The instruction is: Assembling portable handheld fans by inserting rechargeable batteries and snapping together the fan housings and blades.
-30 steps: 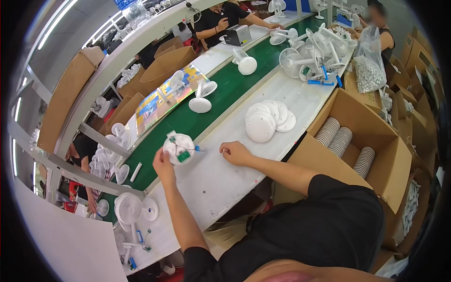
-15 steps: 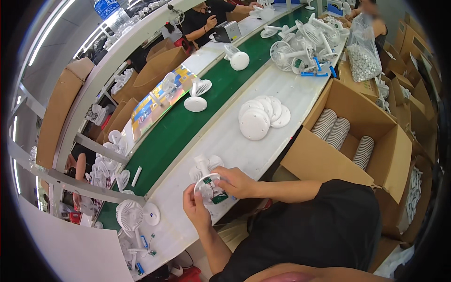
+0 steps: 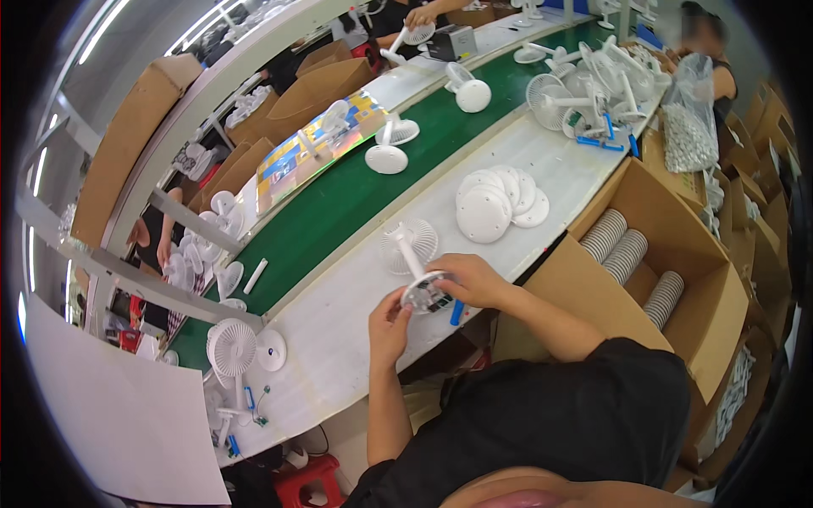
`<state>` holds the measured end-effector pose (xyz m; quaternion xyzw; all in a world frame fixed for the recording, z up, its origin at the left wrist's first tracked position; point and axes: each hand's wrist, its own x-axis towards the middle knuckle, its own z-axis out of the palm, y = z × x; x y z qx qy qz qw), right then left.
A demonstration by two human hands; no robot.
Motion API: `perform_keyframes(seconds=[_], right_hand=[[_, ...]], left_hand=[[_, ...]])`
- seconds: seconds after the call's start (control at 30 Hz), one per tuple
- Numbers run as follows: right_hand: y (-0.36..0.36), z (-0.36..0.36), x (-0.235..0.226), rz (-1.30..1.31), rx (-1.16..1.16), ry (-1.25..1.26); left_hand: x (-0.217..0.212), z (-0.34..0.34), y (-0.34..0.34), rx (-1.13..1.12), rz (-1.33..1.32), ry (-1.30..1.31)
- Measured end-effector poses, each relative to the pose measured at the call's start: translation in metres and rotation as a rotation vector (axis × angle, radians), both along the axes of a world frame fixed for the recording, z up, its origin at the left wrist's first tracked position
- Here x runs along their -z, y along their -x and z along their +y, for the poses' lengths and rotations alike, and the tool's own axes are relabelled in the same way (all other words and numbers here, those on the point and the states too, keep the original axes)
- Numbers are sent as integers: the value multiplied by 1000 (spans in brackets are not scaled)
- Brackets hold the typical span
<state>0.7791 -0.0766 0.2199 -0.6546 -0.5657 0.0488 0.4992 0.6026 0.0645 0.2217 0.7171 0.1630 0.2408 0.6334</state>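
Note:
A small white desk fan (image 3: 408, 247) lies on the white worktop, its caged head away from me and the underside of its round base turned up toward me. Inside the open base, green circuit board and thin wires show. My left hand (image 3: 389, 328) is closed on the base's left rim, thumb against fingers. On the other side, my right hand (image 3: 471, 279) grips the base's right edge, its fingers reaching over the inside. A blue cylindrical battery (image 3: 457, 312) hangs beside the base, below my right hand. Beyond it, several round white base covers (image 3: 484, 213) lie in an overlapping pile.
A green conveyor belt (image 3: 339, 203) carrying fans runs past the worktop. Fans with blue batteries are heaped (image 3: 584, 93) at far right; others stand at left (image 3: 231, 349). An open cardboard box (image 3: 652, 220) holds stacked discs. A red stool (image 3: 309, 483) is below; co-workers are across the belt.
The view has shifted, so the bench sits differently. The fan's base is tilted differently in my hands, its caged head shows more fully, and the blue battery now hangs visible at the right.

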Motion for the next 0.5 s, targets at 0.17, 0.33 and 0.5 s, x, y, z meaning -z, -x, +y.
perform_keyframes(seconds=[0.17,0.33,0.5], right_hand=[[-12,-25,30,113,34,66],[-19,-35,47,282,11,84],[-19,-33,48,320,-32,168]], left_hand=[[4,-9,0,-15,20,86],[-7,32,-9,-142,28,24],[-41,95,-55,-296,-23,-161]])
